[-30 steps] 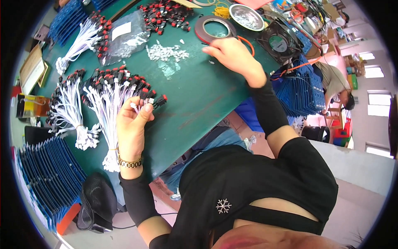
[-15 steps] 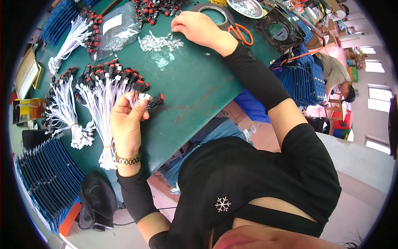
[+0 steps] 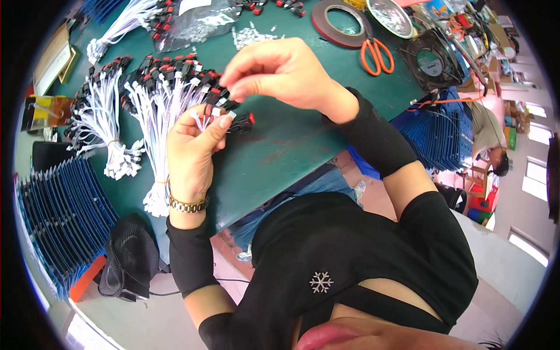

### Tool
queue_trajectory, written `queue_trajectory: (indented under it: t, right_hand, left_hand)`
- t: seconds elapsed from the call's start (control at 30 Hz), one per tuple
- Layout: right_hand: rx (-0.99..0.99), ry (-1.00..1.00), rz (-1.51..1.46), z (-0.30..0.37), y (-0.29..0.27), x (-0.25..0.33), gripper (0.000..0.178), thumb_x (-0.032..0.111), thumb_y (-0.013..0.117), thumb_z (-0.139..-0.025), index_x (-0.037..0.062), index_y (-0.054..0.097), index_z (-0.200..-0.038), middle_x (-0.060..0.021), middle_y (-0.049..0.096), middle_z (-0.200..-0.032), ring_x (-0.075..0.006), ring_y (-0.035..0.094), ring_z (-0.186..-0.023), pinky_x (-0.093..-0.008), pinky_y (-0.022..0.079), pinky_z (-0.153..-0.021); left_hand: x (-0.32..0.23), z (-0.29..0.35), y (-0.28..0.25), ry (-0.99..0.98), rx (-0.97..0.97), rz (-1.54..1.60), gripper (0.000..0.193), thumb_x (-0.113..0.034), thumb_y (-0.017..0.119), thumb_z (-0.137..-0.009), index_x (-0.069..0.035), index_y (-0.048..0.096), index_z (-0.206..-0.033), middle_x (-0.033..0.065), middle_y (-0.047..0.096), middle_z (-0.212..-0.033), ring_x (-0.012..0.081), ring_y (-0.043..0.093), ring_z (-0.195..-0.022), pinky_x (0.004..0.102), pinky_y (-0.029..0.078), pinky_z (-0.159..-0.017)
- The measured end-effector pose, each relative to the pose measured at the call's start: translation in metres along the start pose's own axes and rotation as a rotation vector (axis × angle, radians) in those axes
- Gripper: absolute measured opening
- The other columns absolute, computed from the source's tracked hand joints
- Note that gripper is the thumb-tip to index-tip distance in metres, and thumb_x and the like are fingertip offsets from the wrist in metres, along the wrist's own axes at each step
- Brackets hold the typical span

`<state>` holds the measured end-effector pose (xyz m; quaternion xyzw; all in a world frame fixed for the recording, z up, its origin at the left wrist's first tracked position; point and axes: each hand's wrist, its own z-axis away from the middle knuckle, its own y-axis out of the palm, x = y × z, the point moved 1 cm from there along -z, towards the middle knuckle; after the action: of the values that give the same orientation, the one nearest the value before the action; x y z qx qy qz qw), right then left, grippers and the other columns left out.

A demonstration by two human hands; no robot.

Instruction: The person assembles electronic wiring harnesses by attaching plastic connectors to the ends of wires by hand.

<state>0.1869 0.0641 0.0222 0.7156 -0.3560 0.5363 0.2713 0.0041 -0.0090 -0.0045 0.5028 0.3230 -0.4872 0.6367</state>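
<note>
- The left hand (image 3: 195, 149), left of the centre of the frame, has its thumb and fingers pinched around a few thin leads with a small white connector (image 3: 216, 112) at the thumb tip
- Black-and-red plugs (image 3: 244, 122) stick out to the right of that pinch, just beyond the thumb
- The right hand (image 3: 283, 73), in the upper middle of the frame, reaches toward the left one, its fingers bent and a narrow gap between thumb and forefinger; whether a small piece sits at the fingertips I cannot tell
- The two hands are near each other but apart, both above the green table (image 3: 256, 189)
- Under and beside the left hand lies a bundle of white cables (image 3: 153, 125) with black-and-red ends at its top, a band around its lower part
- A second cable bundle (image 3: 105, 119) lies to its left, and a third bundle (image 3: 122, 29) is in the upper left of the frame
- A clear plastic bag (image 3: 201, 26) and a pile of small white pieces (image 3: 251, 37) lie at the top, above the hands
- Toward the upper right are a roll of tape (image 3: 319, 22), orange-handled scissors (image 3: 363, 57) touching it, a metal bowl (image 3: 408, 32) and a black fan (image 3: 431, 63)
</note>
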Motion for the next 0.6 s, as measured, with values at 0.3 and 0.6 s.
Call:
queue_trajectory:
  t: [0.3, 0.6]
  right_hand:
    - [-0.052, -0.138, 0.064, 0.003, 0.01, -0.018, 0.013, -0.007, 0.063, -0.077, -0.0028, 0.066, -0.089, -0.0092, 0.063, -0.089, -0.0144, 0.062, -0.079, -0.0236, 0.052, -0.07]
    - [-0.129, -0.14, 0.02, 0.007, 0.018, -0.018, 0.011, -0.006, 0.064, -0.077, -0.0014, 0.067, -0.086, -0.0085, 0.064, -0.087, -0.0149, 0.064, -0.081, -0.0235, 0.052, -0.071]
  left_hand:
    - [-0.003, 0.001, 0.003, 0.009, -0.056, 0.061, 0.019, -0.009, 0.068, -0.082, -0.001, 0.062, -0.099, 0.0002, 0.063, -0.081, 0.0047, 0.05, -0.06, 0.0164, 0.04, -0.055]
    - [0.0, 0.003, 0.0, 0.065, -0.004, 0.0, 0.017, -0.006, 0.068, -0.081, -0.001, 0.063, -0.096, -0.0006, 0.063, -0.08, 0.0042, 0.05, -0.059, 0.0165, 0.04, -0.054]
